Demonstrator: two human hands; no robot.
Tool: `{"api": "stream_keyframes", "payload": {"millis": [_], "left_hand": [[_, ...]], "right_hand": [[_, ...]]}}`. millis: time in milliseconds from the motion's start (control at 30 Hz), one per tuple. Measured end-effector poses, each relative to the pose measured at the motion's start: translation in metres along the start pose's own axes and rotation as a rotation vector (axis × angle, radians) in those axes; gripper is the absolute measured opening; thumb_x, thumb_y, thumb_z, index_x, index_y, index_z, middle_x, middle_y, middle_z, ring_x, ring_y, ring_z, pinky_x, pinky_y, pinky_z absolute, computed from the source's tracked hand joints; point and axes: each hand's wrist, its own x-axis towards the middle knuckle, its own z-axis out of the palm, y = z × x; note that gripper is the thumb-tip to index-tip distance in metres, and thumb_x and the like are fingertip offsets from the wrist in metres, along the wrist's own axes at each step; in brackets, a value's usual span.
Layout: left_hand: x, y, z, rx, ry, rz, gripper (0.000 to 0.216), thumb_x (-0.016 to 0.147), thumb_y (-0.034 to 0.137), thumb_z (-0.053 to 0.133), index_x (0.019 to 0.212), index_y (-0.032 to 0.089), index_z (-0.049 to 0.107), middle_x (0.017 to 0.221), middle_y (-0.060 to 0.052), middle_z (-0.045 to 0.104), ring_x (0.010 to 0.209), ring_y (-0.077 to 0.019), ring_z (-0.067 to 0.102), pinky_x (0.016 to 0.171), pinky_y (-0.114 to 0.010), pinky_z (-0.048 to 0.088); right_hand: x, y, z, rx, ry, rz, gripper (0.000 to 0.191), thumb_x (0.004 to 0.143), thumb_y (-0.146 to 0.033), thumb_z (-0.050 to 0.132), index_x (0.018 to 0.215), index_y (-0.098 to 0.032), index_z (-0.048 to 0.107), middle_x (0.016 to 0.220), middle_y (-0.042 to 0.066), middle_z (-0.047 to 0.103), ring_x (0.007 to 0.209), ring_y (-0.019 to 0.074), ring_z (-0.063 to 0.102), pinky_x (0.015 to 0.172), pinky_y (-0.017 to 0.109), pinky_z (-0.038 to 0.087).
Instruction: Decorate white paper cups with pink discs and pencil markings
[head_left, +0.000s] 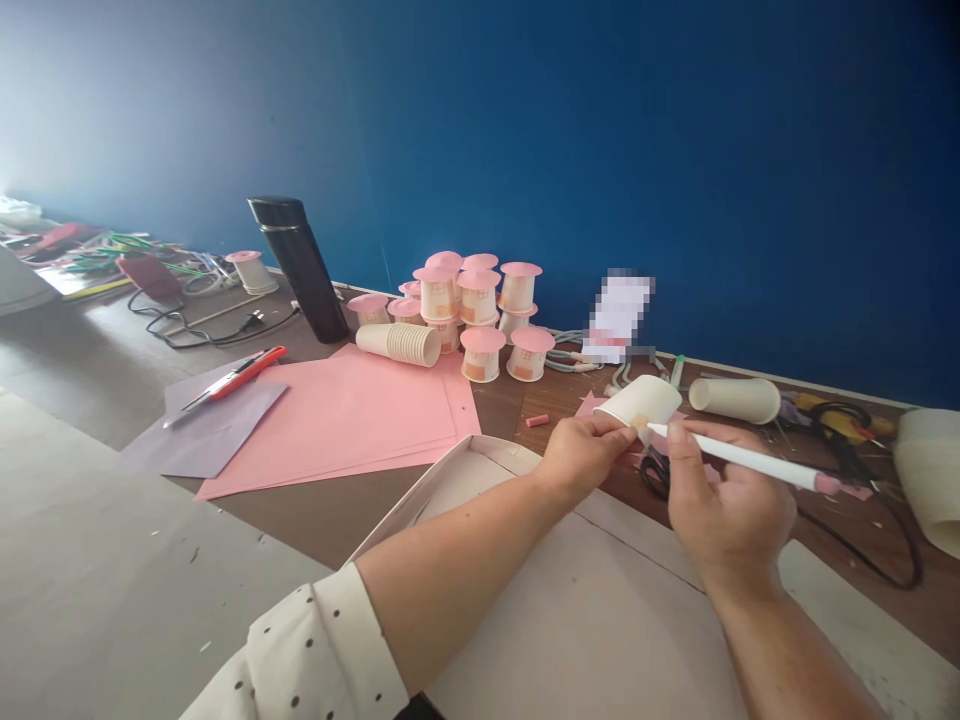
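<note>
My left hand (581,455) grips a white paper cup (645,400) near its rim, the cup tipped on its side. A small yellowish-tan patch shows on the cup's wall by my thumb. In my right hand (727,500) is a white marker pen (750,458) with a pink end; its tip is at the cup's side, close to that patch. I cannot tell whether the tip touches. Behind stand several finished-looking cups with pink round paper tops (482,340), some stacked, with windows and doors drawn on them. A nested stack of plain paper cups (397,343) lies beside them.
Pink paper sheets (352,420) and a purple sheet (217,425) lie to the left, with a red utility knife (232,380) on top. A black flask (300,270) stands behind. A shallow white box (555,610) is under my forearms. Another cup (735,399) and cables (847,420) lie right.
</note>
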Motion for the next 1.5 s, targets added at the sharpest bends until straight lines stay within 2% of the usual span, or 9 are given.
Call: {"api": "stream_keyframes", "payload": {"millis": [167, 467, 667, 800, 967, 1200, 1500], "left_hand": [[0.000, -0.001, 0.000, 0.015, 0.001, 0.011, 0.016, 0.082, 0.023, 0.067, 0.070, 0.013, 0.068, 0.074, -0.002, 0.065, 0.066, -0.0103, 0.061, 0.076, -0.027, 0.049], [0.002, -0.004, -0.002, -0.002, 0.002, 0.015, 0.016, 0.082, 0.023, 0.067, 0.070, 0.013, 0.069, 0.074, -0.002, 0.066, 0.066, -0.0102, 0.061, 0.079, -0.028, 0.050], [-0.002, 0.005, 0.000, -0.214, 0.007, -0.045, 0.014, 0.085, 0.016, 0.065, 0.072, 0.009, 0.069, 0.077, -0.005, 0.066, 0.070, -0.0096, 0.062, 0.087, -0.030, 0.050], [-0.003, 0.007, 0.000, -0.274, 0.001, -0.054, 0.013, 0.084, 0.014, 0.066, 0.072, 0.007, 0.069, 0.076, -0.005, 0.065, 0.071, -0.0099, 0.062, 0.090, -0.032, 0.051], [-0.002, 0.004, 0.001, -0.261, -0.013, -0.035, 0.012, 0.081, 0.017, 0.070, 0.074, 0.008, 0.071, 0.077, -0.005, 0.065, 0.074, -0.0112, 0.063, 0.093, -0.034, 0.050], [0.003, -0.003, -0.001, -0.152, -0.014, -0.010, 0.013, 0.083, 0.020, 0.068, 0.075, 0.011, 0.072, 0.076, -0.004, 0.067, 0.075, -0.0116, 0.064, 0.089, -0.031, 0.050], [0.005, -0.005, -0.001, -0.110, -0.015, -0.011, 0.013, 0.083, 0.020, 0.066, 0.074, 0.011, 0.070, 0.075, -0.003, 0.067, 0.070, -0.0106, 0.063, 0.081, -0.028, 0.050]], "right_hand": [[0.000, 0.000, -0.001, -0.001, -0.030, 0.022, 0.029, 0.088, -0.044, 0.059, 0.087, -0.017, 0.069, 0.080, 0.006, 0.072, 0.073, 0.0189, 0.066, 0.067, 0.029, 0.050], [0.000, -0.002, -0.002, 0.009, -0.057, 0.024, 0.029, 0.089, -0.045, 0.058, 0.088, -0.018, 0.069, 0.083, 0.007, 0.072, 0.075, 0.0198, 0.067, 0.068, 0.031, 0.051], [0.000, -0.002, -0.002, 0.011, 0.038, 0.025, 0.032, 0.090, -0.045, 0.058, 0.093, -0.016, 0.071, 0.090, 0.011, 0.072, 0.083, 0.0220, 0.067, 0.073, 0.033, 0.051], [0.001, -0.003, -0.001, 0.023, 0.041, 0.025, 0.032, 0.089, -0.044, 0.059, 0.092, -0.014, 0.071, 0.089, 0.011, 0.072, 0.081, 0.0215, 0.068, 0.072, 0.033, 0.052], [0.000, -0.004, -0.001, 0.007, 0.016, 0.015, 0.031, 0.090, -0.044, 0.059, 0.092, -0.015, 0.070, 0.090, 0.011, 0.073, 0.082, 0.0210, 0.069, 0.070, 0.031, 0.054], [-0.001, -0.005, -0.002, 0.005, 0.002, 0.013, 0.029, 0.091, -0.043, 0.057, 0.093, -0.016, 0.069, 0.093, 0.010, 0.073, 0.091, 0.0232, 0.070, 0.080, 0.034, 0.055], [0.000, -0.002, 0.000, -0.007, -0.011, 0.005, 0.028, 0.090, -0.043, 0.058, 0.090, -0.017, 0.070, 0.087, 0.007, 0.073, 0.078, 0.0186, 0.067, 0.071, 0.029, 0.052]]}}
